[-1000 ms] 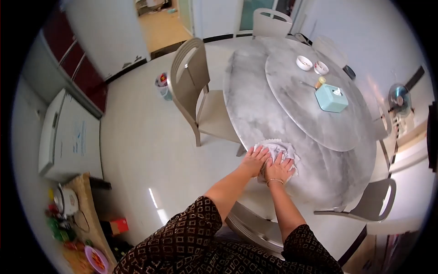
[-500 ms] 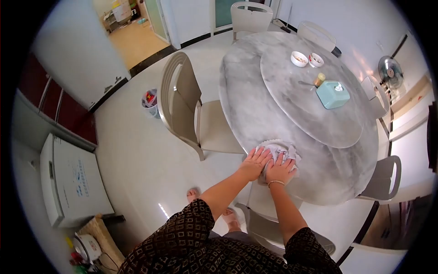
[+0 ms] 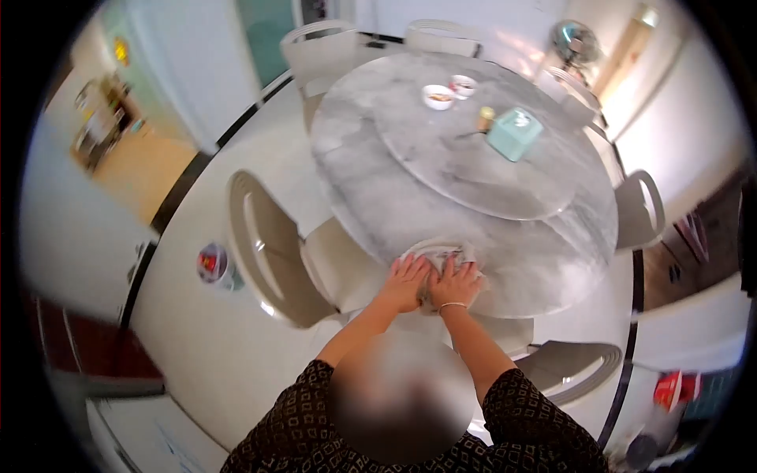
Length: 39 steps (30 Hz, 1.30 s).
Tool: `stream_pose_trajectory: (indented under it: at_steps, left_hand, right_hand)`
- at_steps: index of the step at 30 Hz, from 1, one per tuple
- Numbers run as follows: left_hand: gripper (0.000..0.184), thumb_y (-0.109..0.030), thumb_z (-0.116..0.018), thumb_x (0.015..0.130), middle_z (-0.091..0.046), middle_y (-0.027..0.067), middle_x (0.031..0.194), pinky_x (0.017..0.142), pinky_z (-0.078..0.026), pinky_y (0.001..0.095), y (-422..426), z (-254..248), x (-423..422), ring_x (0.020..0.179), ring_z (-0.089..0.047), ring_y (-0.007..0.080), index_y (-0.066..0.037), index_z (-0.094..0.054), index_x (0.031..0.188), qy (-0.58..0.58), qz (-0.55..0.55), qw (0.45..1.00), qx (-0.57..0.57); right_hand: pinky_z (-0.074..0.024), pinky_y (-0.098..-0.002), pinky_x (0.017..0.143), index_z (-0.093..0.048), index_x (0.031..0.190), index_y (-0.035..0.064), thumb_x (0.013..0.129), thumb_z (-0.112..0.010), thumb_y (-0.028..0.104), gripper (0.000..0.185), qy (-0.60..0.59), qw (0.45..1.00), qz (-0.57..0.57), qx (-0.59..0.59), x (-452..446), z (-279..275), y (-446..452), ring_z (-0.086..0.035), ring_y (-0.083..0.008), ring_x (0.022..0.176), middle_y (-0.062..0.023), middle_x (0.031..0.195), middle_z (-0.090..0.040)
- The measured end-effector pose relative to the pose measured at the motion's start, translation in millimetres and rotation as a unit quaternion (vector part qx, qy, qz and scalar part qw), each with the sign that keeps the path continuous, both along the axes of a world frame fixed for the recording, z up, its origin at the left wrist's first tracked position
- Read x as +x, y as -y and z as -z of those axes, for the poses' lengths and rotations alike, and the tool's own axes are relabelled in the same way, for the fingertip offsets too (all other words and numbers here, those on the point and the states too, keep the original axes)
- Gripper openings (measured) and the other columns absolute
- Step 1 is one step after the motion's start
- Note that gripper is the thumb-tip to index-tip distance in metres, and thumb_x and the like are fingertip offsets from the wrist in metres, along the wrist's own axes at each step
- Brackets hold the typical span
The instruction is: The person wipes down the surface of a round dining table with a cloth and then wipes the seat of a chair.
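A crumpled light-coloured cloth [image 3: 440, 251] lies on the near edge of a round grey marble table [image 3: 347, 162]. My left hand [image 3: 405, 282] rests on the cloth's left part, fingers stretched out and spread. Beside it, my right hand [image 3: 455, 284], with a bracelet at the wrist, presses the cloth with its fingers spread. Both palms face down, and the cloth's near part is partly hidden under them. Farther back, a raised round turntable [image 3: 473, 188] carries a mint-green tissue box [image 3: 515, 135], a small yellowish jar [image 3: 486, 119] and two white bowls with food bits inside.
Chairs stand round the table: one at left [image 3: 264, 252], one at right [image 3: 640, 209], and one near my right side [image 3: 574, 370]. A small bin [image 3: 217, 266] stands on the floor at left. At the back right is a fan [image 3: 575, 42]. A blurred patch covers part of my lap.
My view has turned to the right, so the table and room appear shifted left. Both hands stay on the cloth at the near edge, with the cloth somewhat differently bunched.
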<state>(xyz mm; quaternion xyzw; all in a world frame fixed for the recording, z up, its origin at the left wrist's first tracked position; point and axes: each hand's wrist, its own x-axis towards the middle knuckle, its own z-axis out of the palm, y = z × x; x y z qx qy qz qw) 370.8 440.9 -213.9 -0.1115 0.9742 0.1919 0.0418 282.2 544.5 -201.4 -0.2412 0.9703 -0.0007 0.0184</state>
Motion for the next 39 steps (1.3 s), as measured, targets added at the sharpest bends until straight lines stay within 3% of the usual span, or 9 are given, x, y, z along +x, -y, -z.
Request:
stream_pose_trajectory:
  at_steps: [7,12,19,21,27,30,39]
  left_hand:
    - [0.101,-0.039,-0.078,0.057,-0.016,0.0076,0.148,0.109,-0.012,0.0498,43,10,-21,0.137,-0.012,0.0318,-0.012,-0.024,0.139,-0.047,0.031,0.997,-0.053]
    - [0.118,-0.045,-0.082,0.046,-0.014,0.0116,0.148,0.109,-0.009,0.0505,76,-19,-30,0.138,-0.007,0.0319,-0.008,-0.020,0.140,0.051,0.091,0.994,-0.018]
    - [0.117,-0.052,-0.077,0.050,-0.017,0.0113,0.147,0.109,-0.008,0.0505,130,-2,-51,0.137,-0.009,0.0295,-0.005,-0.019,0.140,0.046,0.097,0.992,0.060]
    - [0.111,-0.055,-0.073,0.055,-0.019,0.0112,0.147,0.109,-0.009,0.0510,144,-2,-56,0.137,-0.010,0.0292,-0.005,-0.021,0.140,0.006,0.075,0.997,-0.016]
    - [0.107,-0.058,-0.069,0.058,-0.020,0.0090,0.147,0.109,-0.008,0.0516,192,-7,-76,0.137,-0.012,0.0278,-0.006,-0.024,0.140,-0.043,0.003,0.998,-0.041]
    - [0.110,-0.052,-0.073,0.058,-0.015,0.0091,0.148,0.109,-0.004,0.0521,211,-16,-82,0.138,-0.007,0.0285,-0.007,-0.017,0.142,0.008,0.009,1.000,-0.015]
    - [0.110,-0.052,-0.073,0.059,-0.011,0.0094,0.150,0.109,-0.003,0.0534,206,-17,-80,0.138,-0.006,0.0303,-0.008,-0.016,0.142,0.037,-0.020,0.999,-0.014]
  right_hand:
    - [-0.0140,-0.0577,0.102,-0.036,0.137,0.0166,0.086,-0.033,0.049,0.061,0.015,1.000,-0.016,-0.018,-13,1,38,-0.021,-0.0360,0.132,-0.0180,0.139,-0.034]
    - [-0.0127,-0.0582,0.102,-0.036,0.136,0.0174,0.085,-0.034,0.047,0.059,0.023,0.997,-0.068,-0.009,-25,-2,66,-0.019,-0.0344,0.134,-0.0180,0.139,-0.033]
    - [-0.0163,-0.0590,0.102,-0.045,0.130,0.0162,0.083,-0.040,0.039,0.053,-0.028,0.987,-0.130,-0.093,-53,11,111,-0.026,-0.0357,0.130,-0.0191,0.134,-0.039]
    - [-0.0180,-0.0589,0.101,-0.046,0.129,0.0163,0.083,-0.041,0.039,0.052,-0.044,0.984,-0.141,-0.101,-65,18,130,-0.028,-0.0357,0.128,-0.0193,0.131,-0.041]
    - [-0.0221,-0.0568,0.098,-0.048,0.128,0.0169,0.082,-0.043,0.041,0.052,-0.021,0.980,-0.156,-0.123,-98,21,196,-0.035,-0.0350,0.123,-0.0175,0.128,-0.045]
    - [-0.0229,-0.0553,0.098,-0.047,0.128,0.0173,0.082,-0.042,0.043,0.053,-0.002,0.984,-0.135,-0.117,-99,18,212,-0.035,-0.0346,0.122,-0.0171,0.128,-0.044]
    - [-0.0229,-0.0537,0.099,-0.044,0.130,0.0188,0.083,-0.043,0.044,0.054,-0.007,0.986,-0.132,-0.097,-100,15,216,-0.038,-0.0324,0.121,-0.0157,0.127,-0.045]
